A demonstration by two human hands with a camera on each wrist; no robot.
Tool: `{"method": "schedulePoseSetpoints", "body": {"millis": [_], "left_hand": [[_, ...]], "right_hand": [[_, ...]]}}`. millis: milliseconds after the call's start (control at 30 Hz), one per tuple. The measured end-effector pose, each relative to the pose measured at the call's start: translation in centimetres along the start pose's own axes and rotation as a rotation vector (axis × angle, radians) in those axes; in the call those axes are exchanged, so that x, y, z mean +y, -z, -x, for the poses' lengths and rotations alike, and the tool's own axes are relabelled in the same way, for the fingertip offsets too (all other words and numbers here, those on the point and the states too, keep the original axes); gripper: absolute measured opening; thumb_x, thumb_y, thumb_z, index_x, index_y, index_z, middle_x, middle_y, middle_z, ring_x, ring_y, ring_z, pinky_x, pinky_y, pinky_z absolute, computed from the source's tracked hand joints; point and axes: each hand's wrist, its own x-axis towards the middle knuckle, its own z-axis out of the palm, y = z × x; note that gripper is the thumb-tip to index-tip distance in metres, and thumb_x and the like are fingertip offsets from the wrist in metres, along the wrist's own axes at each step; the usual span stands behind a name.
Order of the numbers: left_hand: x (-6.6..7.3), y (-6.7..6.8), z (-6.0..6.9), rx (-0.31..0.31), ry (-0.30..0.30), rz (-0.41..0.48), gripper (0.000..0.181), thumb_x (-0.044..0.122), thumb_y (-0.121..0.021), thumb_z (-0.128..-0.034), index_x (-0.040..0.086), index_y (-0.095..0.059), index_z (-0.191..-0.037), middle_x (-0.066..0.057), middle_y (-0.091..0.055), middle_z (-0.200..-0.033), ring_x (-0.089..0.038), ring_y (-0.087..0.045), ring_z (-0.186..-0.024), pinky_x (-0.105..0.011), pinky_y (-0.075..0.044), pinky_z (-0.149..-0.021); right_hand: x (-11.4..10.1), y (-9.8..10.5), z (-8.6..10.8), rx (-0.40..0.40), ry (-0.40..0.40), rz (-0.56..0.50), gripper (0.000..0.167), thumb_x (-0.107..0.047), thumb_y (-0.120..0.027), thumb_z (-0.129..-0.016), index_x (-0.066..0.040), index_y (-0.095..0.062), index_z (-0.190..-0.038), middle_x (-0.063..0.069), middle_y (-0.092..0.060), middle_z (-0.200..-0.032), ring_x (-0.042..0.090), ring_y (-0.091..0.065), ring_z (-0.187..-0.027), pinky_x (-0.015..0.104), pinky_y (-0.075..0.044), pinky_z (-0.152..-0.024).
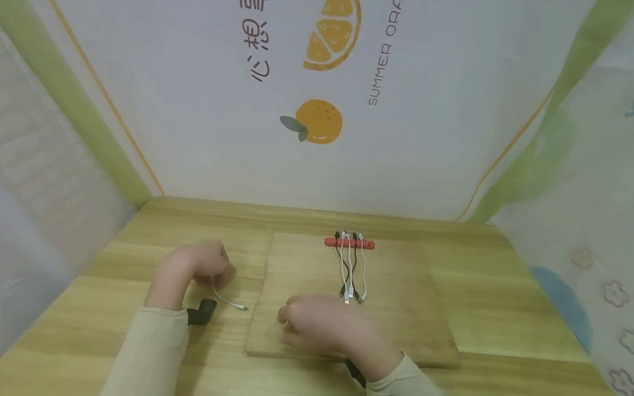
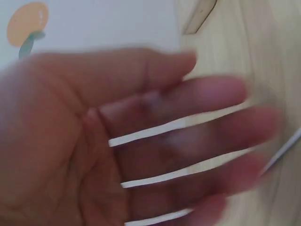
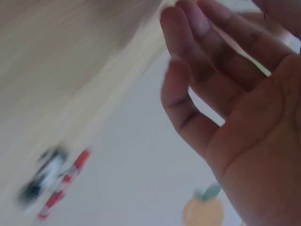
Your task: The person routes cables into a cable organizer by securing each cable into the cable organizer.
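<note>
To the left of the wooden board, my left hand (image 1: 202, 265) is over the table beside a short white cable (image 1: 223, 297). The cable's far end runs under the hand and is hidden there; its small plug points toward the board. In the left wrist view the fingers (image 2: 202, 134) are nearly straight with gaps between them, and the cable passes behind the fingertips. My right hand (image 1: 316, 324) is above the board's front left part. Its fingers (image 3: 225, 52) are loosely bent and hold nothing. A red cable holder (image 1: 370, 245) at the board's back edge carries several black and white cables (image 1: 364, 275).
The wooden board (image 1: 407, 327) lies flat on the wood-grain table (image 1: 512, 322). A white sheet (image 1: 419, 156) printed with oranges hangs behind the table, with more printed cloth at both sides. Black wrist devices (image 1: 201, 312) show by both sleeves.
</note>
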Motion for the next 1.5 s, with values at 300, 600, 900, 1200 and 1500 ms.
{"method": "schedulePoseSetpoints", "body": {"millis": [300,600,900,1200,1500], "left_hand": [[-2.7,0.3,0.1,0.226,0.093,-0.091,0.048,0.011,-0.051,-0.1006,-0.012,-0.053,-0.143,-0.037,-0.055,-0.147,-0.054,-0.058,-0.13,-0.066,-0.052,-0.105],[-3.9,0.3,0.0,0.248,0.087,-0.108,0.016,0.008,-0.058,-0.091,-0.004,-0.063,-0.1,-0.017,-0.067,-0.097,-0.03,-0.06,-0.085,-0.045,-0.055,-0.077],[-4.1,0.3,-0.9,0.256,0.04,-0.003,0.017,0.004,-0.056,-0.0902,0.009,-0.047,-0.076,0.001,-0.042,-0.067,-0.014,-0.038,-0.059,-0.026,-0.035,-0.054],[-1.6,1.9,-0.7,0.36,-0.08,-0.025,0.045,0.006,-0.052,-0.0916,-0.01,-0.057,-0.133,-0.033,-0.068,-0.125,-0.038,-0.068,-0.098,-0.042,-0.057,-0.075],[0.6,2.3,0.4,0.425,-0.156,-0.035,0.042,0.004,-0.053,-0.0943,-0.009,-0.06,-0.134,-0.029,-0.07,-0.122,-0.034,-0.067,-0.097,-0.042,-0.057,-0.079]], "right_hand": [[-3.3,-0.3,-8.0,0.011,-0.077,0.233,0.012,-0.038,-0.07,-0.1,-0.026,-0.073,-0.103,-0.008,-0.071,-0.101,0.01,-0.067,-0.093,0.034,-0.057,-0.086],[-6.2,-2.2,-10.8,-0.032,-0.15,0.321,0.009,-0.028,-0.066,-0.101,-0.027,-0.075,-0.098,-0.004,-0.071,-0.105,0.013,-0.06,-0.095,0.033,-0.05,-0.085],[-6.7,-1.6,-10.6,-0.049,-0.106,0.382,0.011,-0.027,-0.071,-0.099,-0.029,-0.071,-0.088,-0.011,-0.07,-0.087,0.011,-0.057,-0.077,0.03,-0.049,-0.073],[-6.5,1.4,-8.3,0.045,-0.106,0.359,0.018,-0.017,-0.067,-0.098,-0.025,-0.063,-0.082,-0.013,-0.055,-0.072,0.008,-0.047,-0.06,0.027,-0.042,-0.056],[-5.8,2.5,-5.9,0.097,-0.071,0.336,0.002,-0.021,-0.07,-0.099,-0.021,-0.072,-0.099,-0.01,-0.069,-0.083,0.008,-0.055,-0.069,0.023,-0.039,-0.059]]}}
